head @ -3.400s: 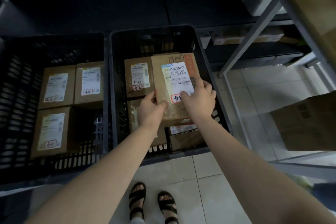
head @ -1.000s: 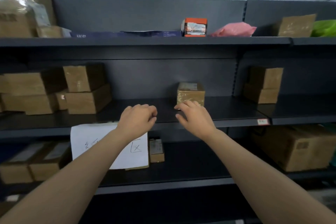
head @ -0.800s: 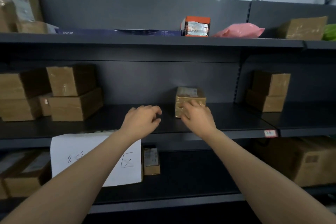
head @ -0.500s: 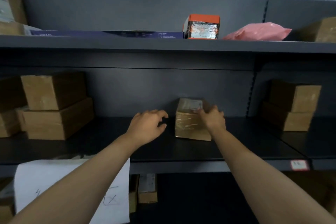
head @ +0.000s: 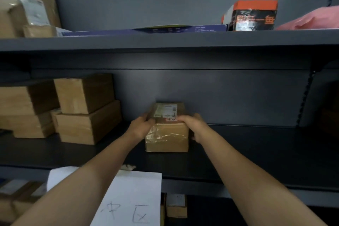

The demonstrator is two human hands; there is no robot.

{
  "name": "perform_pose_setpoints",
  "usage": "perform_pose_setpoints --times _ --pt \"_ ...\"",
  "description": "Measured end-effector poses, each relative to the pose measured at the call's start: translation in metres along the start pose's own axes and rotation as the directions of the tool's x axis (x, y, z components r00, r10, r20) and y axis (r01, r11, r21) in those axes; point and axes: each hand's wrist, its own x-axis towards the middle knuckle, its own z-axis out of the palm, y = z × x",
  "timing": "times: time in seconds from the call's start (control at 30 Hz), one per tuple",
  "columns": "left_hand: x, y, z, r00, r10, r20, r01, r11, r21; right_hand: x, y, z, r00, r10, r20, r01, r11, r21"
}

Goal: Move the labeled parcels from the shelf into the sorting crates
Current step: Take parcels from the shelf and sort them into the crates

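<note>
**A taped parcel is gripped by both hands on a dark shelf**

Head view. A small brown parcel [head: 167,134], bound in shiny clear tape, is seen on the middle shelf [head: 256,152] of a dark grey rack, close to the back panel. It is held from both sides. The left hand [head: 142,127] is curled over its upper left edge. The right hand [head: 197,127] is wrapped round its upper right corner, with the thumb laid along the top. Both sets of fingers are bent and closed on the cardboard, and none are spread.

The two-sided grip is judged to be chosen so that the slippery taped box can be lifted level and drawn off the shelf. A white label [head: 166,111] is stuck on the upturned top face, probably so that it can be read for sorting.

Larger stacked cartons [head: 86,112] are set further left on the same shelf, well apart from the parcel. An orange and black box [head: 251,15] and a pink bag [head: 311,21] are kept on the top shelf. A white paper sign [head: 128,198] with handwritten characters is hung from the shelf's front edge.

The sorting crates are not in view. The fingertips behind the parcel are hidden. It cannot be told whether the parcel's base is touching the shelf or just raised. The label's print is too small to read, and the pink bag is cut off at the right edge.
</note>
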Motion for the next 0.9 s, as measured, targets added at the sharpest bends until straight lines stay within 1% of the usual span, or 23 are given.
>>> perform_pose_setpoints --times 0.03,0.07,0.1,0.17,0.23,0.27,0.3,0.33,0.37,0.4,0.43,0.47,0.5,0.57,0.67,0.73,0.77,0.8,0.83,0.87,0.9 --pt "0.003 -0.007 -0.010 1.000 -0.003 -0.026 0.003 1.000 0.008 0.001 0.000 0.008 0.999 0.042 0.008 -0.042 0.999 0.004" --pt "0.005 -0.013 -0.023 0.999 0.017 -0.039 -0.015 0.998 0.054 0.001 -0.002 0.022 0.997 0.074 0.031 -0.075 0.997 0.016" --pt "0.005 -0.017 -0.029 0.998 0.061 -0.029 -0.056 0.988 0.144 0.001 -0.002 0.031 0.994 0.104 0.043 -0.105 0.994 0.024" --pt "0.004 -0.021 -0.042 0.984 0.180 -0.008 -0.165 0.920 0.355 0.003 -0.002 0.052 0.984 0.160 0.076 -0.163 0.986 0.039" --pt "0.003 -0.029 -0.062 0.964 0.265 0.011 -0.236 0.843 0.484 0.003 -0.004 0.083 0.984 0.158 0.080 -0.164 0.983 0.076" --pt "0.004 -0.033 -0.073 0.956 0.295 0.014 -0.256 0.805 0.535 0.007 -0.005 0.096 0.991 0.126 0.051 -0.130 0.989 0.075" --pt "0.004 -0.036 -0.084 0.943 0.334 0.013 -0.276 0.755 0.594 0.010 -0.006 0.108 0.998 0.065 -0.010 -0.065 0.998 0.012" --pt "0.003 -0.038 -0.096 0.921 0.390 0.007 -0.296 0.687 0.664 0.011 -0.009 0.119 0.997 -0.014 -0.077 0.004 0.992 -0.125" --pt "0.001 -0.040 -0.109 0.889 0.458 -0.007 -0.314 0.620 0.719 0.008 -0.013 0.128 0.985 -0.104 -0.137 0.057 0.949 -0.309" --pt "-0.001 -0.043 -0.123 0.849 0.527 -0.025 -0.331 0.570 0.752 0.005 -0.017 0.137 0.962 -0.201 -0.186 0.091 0.875 -0.476" --pt "-0.003 -0.045 -0.136 0.815 0.577 -0.047 -0.338 0.540 0.771 -0.001 -0.023 0.147 0.932 -0.296 -0.211 0.121 0.799 -0.589" --pt "-0.004 -0.048 -0.149 0.794 0.604 -0.071 -0.334 0.530 0.779 -0.006 -0.029 0.156 0.900 -0.382 -0.212 0.159 0.738 -0.656" --pt "-0.005 -0.051 -0.162 0.781 0.616 -0.100 -0.318 0.530 0.786 -0.010 -0.034 0.167 0.870 -0.449 -0.202 0.203 0.701 -0.683" --pt "-0.002 -0.060 -0.185 0.771 0.613 -0.175 -0.265 0.559 0.786 -0.013 -0.043 0.190 0.826 -0.544 -0.147 0.306 0.652 -0.694" --pt "0.004 -0.070 -0.212 0.764 0.571 -0.301 -0.211 0.662 0.719 -0.014 -0.057 0.225 0.790 -0.613 -0.024 0.427 0.577 -0.696" --pt "0.009 -0.076 -0.222 0.781 0.508 -0.363 -0.220 0.768 0.602 -0.014 -0.068 0.246 0.807 -0.589 0.046 0.472 0.596 -0.650" --pt "0.011 -0.077 -0.225 0.812 0.443 -0.379 -0.233 0.842 0.486 -0.013 -0.072 0.256 0.824 -0.562 0.076 0.482 0.622 -0.617" --pt "0.016 -0.079 -0.227 0.852 0.364 -0.376 -0.250 0.915 0.318 -0.011 -0.076 0.265 0.839 -0.536 0.099 0.488 0.659 -0.573" --pt "0.019 -0.079 -0.230 0.891 0.286 -0.353 -0.256 0.958 0.130 -0.009 -0.080 0.273 0.849 -0.517 0.111 0.493 0.698 -0.520" --pt "0.024 -0.080 -0.231 0.919 0.229 -0.320 -0.253 0.967 -0.035 -0.006 -0.084 0.280 0.856 -0.504 0.110 0.493 0.737 -0.463" --pt "0.028 -0.080 -0.234 0.939 0.183 -0.291 -0.231 0.963 -0.140 -0.004 -0.087 0.286 0.862 -0.497 0.104 0.493 0.772 -0.401"
